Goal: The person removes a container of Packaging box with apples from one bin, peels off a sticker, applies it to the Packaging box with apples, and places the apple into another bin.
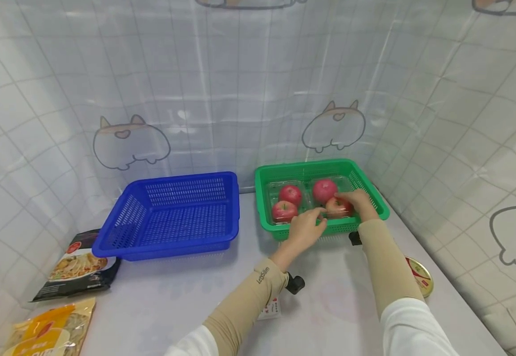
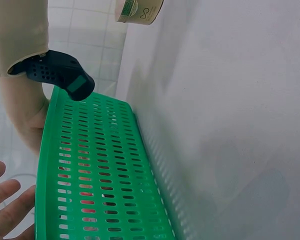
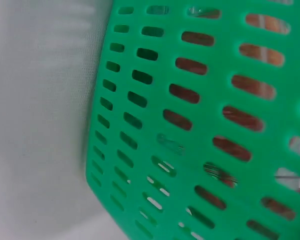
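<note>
Clock face laid on the table [image 1: 329,296] as the head view shows it, twelve at the far wall.

Item: green basket [image 1: 264,222], plastic, slotted, at one o'clock. Contents: two clear boxes side by side. Left-hand box [image 1: 274,188]: two red apples, one [image 1: 290,194] at its one o'clock, one [image 1: 284,211] at seven. Right-hand box [image 1: 345,183]: two more, a pinkish-red apple [image 1: 324,190] at its ten o'clock and a red apple [image 1: 335,209] at five, partly under fingers.

Item: right hand [image 1: 360,200], reaching over the basket's four o'clock side, fingers bent down over the right-hand box at its nearer apple; whether it grips cannot be told, thumb hidden.

Item: left hand [image 1: 304,230], at the basket's six o'clock rim beside the right-hand box; fingers spread and loosely extended in the left wrist view, nothing seen gripped.

Item: blue basket [image 1: 169,247], slotted, at ten o'clock.

Item: black food packet [image 1: 77,269], noodle picture on front, at nine o'clock.

Item: yellow bag [image 1: 51,333], with a clear part, at eight o'clock.

Item: round tub [image 1: 420,277], printed lid, at three o'clock, partly behind the right sleeve [image 1: 384,259].

Item: white printed packet [image 1: 271,310], at six o'clock, partly behind the left sleeve [image 1: 249,299].
</note>
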`<state>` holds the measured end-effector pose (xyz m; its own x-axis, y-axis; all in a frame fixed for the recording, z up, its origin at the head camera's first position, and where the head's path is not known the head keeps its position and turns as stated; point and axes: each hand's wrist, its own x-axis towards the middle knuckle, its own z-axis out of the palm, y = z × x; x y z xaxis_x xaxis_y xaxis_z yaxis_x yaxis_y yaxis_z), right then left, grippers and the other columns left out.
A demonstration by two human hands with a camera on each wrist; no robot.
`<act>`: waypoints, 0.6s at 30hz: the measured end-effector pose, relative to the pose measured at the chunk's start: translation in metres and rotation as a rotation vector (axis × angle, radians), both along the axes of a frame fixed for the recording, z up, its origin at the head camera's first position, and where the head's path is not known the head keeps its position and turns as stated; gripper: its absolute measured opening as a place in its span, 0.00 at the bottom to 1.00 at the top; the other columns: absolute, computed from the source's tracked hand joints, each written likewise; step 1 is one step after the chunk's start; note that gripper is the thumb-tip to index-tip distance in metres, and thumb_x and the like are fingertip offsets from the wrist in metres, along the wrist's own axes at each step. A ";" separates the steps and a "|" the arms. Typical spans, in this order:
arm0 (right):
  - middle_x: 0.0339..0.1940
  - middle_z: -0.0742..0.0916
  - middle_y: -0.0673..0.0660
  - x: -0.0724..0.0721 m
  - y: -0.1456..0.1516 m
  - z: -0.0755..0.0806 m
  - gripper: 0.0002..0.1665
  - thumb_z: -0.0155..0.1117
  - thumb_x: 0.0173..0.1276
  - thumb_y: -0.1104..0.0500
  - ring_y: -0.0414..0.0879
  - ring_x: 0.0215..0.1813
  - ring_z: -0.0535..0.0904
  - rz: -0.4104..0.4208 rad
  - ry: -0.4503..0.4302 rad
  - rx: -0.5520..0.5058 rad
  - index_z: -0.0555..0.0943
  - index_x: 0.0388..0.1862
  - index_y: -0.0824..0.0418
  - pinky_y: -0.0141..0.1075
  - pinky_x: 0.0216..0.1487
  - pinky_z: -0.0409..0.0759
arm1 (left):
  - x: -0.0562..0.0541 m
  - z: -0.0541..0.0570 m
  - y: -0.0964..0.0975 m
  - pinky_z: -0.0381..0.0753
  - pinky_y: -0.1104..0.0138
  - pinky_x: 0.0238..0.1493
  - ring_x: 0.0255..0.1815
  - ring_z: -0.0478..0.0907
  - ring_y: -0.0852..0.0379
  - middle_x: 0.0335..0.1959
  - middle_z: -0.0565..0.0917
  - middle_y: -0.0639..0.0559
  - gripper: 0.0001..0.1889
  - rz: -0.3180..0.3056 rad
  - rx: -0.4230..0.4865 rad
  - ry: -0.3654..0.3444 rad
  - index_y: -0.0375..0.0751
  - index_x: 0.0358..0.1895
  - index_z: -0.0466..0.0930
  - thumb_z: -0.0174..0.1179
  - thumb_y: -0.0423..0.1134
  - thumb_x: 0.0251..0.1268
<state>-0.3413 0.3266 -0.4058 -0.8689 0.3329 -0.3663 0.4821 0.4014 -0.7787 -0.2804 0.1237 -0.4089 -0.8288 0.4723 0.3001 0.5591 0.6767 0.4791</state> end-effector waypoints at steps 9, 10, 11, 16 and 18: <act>0.71 0.28 0.63 0.007 0.019 0.000 0.52 0.42 0.71 0.43 0.58 0.74 0.36 0.098 -0.008 -0.191 0.21 0.69 0.66 0.49 0.70 0.48 | 0.000 0.001 0.001 0.67 0.72 0.29 0.25 0.72 0.65 0.38 0.83 0.59 0.15 -0.004 -0.006 0.007 0.49 0.53 0.78 0.51 0.43 0.66; 0.71 0.28 0.64 0.006 0.020 0.000 0.52 0.42 0.71 0.44 0.59 0.73 0.36 0.099 0.009 -0.211 0.20 0.68 0.67 0.49 0.70 0.50 | 0.000 0.001 0.001 0.67 0.72 0.29 0.25 0.73 0.65 0.39 0.83 0.59 0.15 -0.003 -0.010 0.006 0.49 0.53 0.78 0.51 0.43 0.66; 0.72 0.37 0.69 0.006 0.021 -0.001 0.52 0.43 0.71 0.44 0.59 0.72 0.49 0.082 0.021 -0.213 0.22 0.69 0.67 0.46 0.68 0.57 | 0.000 0.001 0.001 0.67 0.72 0.30 0.26 0.73 0.65 0.39 0.83 0.59 0.15 -0.002 -0.016 0.002 0.50 0.53 0.78 0.51 0.43 0.66; 0.37 0.65 0.60 0.006 0.020 0.003 0.33 0.46 0.70 0.44 0.44 0.27 0.64 0.001 0.110 -0.155 0.48 0.59 0.65 0.35 0.31 0.68 | -0.001 0.001 0.001 0.68 0.71 0.31 0.26 0.73 0.65 0.41 0.83 0.59 0.16 -0.007 -0.023 -0.025 0.50 0.55 0.77 0.50 0.43 0.66; 0.34 0.60 0.54 0.007 0.017 0.005 0.27 0.47 0.70 0.46 0.41 0.23 0.57 -0.020 0.151 -0.158 0.50 0.51 0.62 0.33 0.27 0.61 | -0.002 0.000 0.000 0.68 0.70 0.32 0.26 0.73 0.64 0.41 0.83 0.59 0.16 -0.002 -0.017 -0.030 0.50 0.54 0.77 0.50 0.43 0.66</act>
